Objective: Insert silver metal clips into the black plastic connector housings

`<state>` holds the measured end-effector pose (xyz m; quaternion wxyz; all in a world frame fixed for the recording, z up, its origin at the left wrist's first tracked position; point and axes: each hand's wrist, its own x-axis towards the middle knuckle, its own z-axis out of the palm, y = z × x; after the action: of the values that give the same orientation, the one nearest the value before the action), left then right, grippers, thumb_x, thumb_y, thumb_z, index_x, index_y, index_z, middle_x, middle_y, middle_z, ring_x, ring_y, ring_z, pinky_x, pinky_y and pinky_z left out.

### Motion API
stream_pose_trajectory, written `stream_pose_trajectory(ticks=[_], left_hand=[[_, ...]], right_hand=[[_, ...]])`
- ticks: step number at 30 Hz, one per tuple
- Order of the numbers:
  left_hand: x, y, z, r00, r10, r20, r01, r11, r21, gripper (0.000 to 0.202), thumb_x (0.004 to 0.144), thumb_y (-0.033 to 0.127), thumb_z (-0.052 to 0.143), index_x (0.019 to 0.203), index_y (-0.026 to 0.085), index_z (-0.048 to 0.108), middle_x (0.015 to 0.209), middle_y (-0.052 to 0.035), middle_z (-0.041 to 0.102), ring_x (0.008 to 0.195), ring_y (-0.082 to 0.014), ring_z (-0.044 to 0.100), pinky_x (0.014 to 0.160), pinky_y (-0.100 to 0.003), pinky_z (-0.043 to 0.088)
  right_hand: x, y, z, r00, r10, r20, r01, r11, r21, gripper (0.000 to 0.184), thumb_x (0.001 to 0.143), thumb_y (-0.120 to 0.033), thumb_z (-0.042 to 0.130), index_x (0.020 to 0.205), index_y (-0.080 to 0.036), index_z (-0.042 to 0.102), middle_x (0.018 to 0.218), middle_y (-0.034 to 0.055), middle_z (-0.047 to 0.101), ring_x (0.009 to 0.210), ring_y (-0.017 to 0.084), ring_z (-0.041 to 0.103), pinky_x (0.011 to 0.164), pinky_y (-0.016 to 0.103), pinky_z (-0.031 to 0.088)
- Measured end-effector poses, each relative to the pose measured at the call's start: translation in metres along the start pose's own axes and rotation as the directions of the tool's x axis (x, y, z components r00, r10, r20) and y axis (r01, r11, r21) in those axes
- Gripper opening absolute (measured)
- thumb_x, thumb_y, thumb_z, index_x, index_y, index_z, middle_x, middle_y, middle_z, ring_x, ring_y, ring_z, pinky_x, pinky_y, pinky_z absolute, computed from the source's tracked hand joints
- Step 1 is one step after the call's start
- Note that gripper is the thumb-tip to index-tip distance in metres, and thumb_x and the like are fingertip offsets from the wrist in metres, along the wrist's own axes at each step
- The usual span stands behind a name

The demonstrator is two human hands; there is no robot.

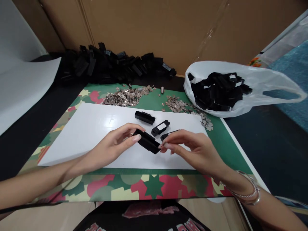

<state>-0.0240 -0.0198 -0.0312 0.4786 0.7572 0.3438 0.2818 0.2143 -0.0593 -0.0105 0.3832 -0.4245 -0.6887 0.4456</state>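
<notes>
Above the white sheet (93, 128), my left hand (115, 144) grips one end of a black plastic casing (147, 141) between thumb and fingers. The casing is tilted, its right end lower. My right hand (190, 147) is pinched at that lower end; whatever is between its fingertips is too small to make out. Just beyond lie an open black casing (144, 117) and another one with a white label (160, 127). A third casing (166, 136) is partly hidden behind my right hand.
Piles of small metal pieces (128, 96) and flat metal bits (176, 104) lie on the green board (231, 150), with a small metal cone (162, 90) between. Many black casings (110, 65) are heaped behind. A white plastic bag (255, 93) on the right holds more.
</notes>
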Motion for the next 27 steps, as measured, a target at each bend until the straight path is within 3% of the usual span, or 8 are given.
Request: stream_pose_trajectory(ticks=[2,4,7,10,14,23,27], left_hand=[[0.003,0.001,0.001,0.997,-0.05,0.063,0.062,0.978,-0.201,0.022,0.094,0.029,0.042,0.11,0.018,0.053,0.111,-0.0088,0.061,0.103,-0.0202,0.058,0.088,-0.035,0.048],[0.005,0.0,0.002,0.987,-0.076,0.143,0.131,0.895,-0.427,0.022,0.095,0.029,0.04,0.109,0.017,0.051,0.111,-0.0108,0.062,0.103,-0.0222,0.06,0.091,-0.04,0.047],[0.004,0.0,0.001,0.97,-0.082,0.23,0.211,0.758,-0.617,0.022,0.094,0.03,0.041,0.108,0.017,0.052,0.1,-0.0105,0.063,0.096,-0.0222,0.063,0.086,-0.041,0.05],[0.001,0.0,-0.001,0.96,-0.056,0.273,0.217,0.765,-0.606,0.023,0.094,0.03,0.042,0.113,0.019,0.051,0.093,-0.006,0.06,0.091,-0.0169,0.062,0.083,-0.034,0.05],[-0.003,0.0,-0.003,0.952,-0.045,0.304,0.219,0.794,-0.567,0.023,0.094,0.032,0.04,0.114,0.022,0.048,0.084,-0.0013,0.055,0.082,-0.0125,0.059,0.079,-0.03,0.049],[-0.004,0.005,-0.002,0.959,-0.085,0.269,0.239,0.751,-0.615,0.022,0.091,0.035,0.046,0.106,0.02,0.047,0.078,-0.0003,0.051,0.074,-0.0118,0.056,0.074,-0.028,0.048],[-0.003,0.008,-0.004,0.948,-0.068,0.311,0.269,0.696,-0.666,0.029,0.09,0.037,0.049,0.113,0.02,0.046,0.085,-0.003,0.054,0.083,-0.0142,0.059,0.079,-0.03,0.048]], right_hand=[[-0.001,-0.001,0.003,1.0,0.016,0.017,-0.018,0.996,0.084,0.007,0.081,-0.02,0.062,0.088,-0.019,0.063,0.079,0.003,0.071,0.071,0.016,0.068,0.055,0.027,0.055],[0.002,-0.005,0.004,0.999,0.041,-0.013,-0.038,0.99,0.133,0.006,0.081,-0.022,0.063,0.085,-0.019,0.064,0.078,0.0035,0.071,0.068,0.017,0.068,0.052,0.027,0.053],[0.012,-0.013,0.004,0.994,0.02,-0.103,-0.015,0.999,0.049,0.004,0.079,-0.024,0.065,0.081,-0.02,0.067,0.08,0.0035,0.07,0.071,0.016,0.066,0.057,0.028,0.051],[0.027,-0.02,0.009,0.984,-0.128,-0.126,0.113,0.987,-0.116,0.005,0.077,-0.017,0.066,0.074,-0.021,0.067,0.079,0.0025,0.065,0.072,0.014,0.06,0.059,0.027,0.047],[0.044,-0.02,0.024,0.956,-0.288,-0.061,0.268,0.936,-0.228,0.01,0.076,-0.012,0.064,0.07,-0.02,0.066,0.074,0.001,0.058,0.064,0.012,0.053,0.055,0.025,0.043],[0.046,-0.017,0.034,0.941,-0.339,-0.008,0.314,0.879,-0.358,0.013,0.078,-0.012,0.061,0.072,-0.021,0.066,0.071,0.0023,0.06,0.069,0.015,0.054,0.061,0.029,0.045],[0.047,-0.019,0.031,0.951,-0.308,0.007,0.294,0.901,-0.32,0.011,0.078,-0.014,0.063,0.075,-0.022,0.07,0.074,0.0022,0.061,0.071,0.015,0.054,0.064,0.029,0.045]])
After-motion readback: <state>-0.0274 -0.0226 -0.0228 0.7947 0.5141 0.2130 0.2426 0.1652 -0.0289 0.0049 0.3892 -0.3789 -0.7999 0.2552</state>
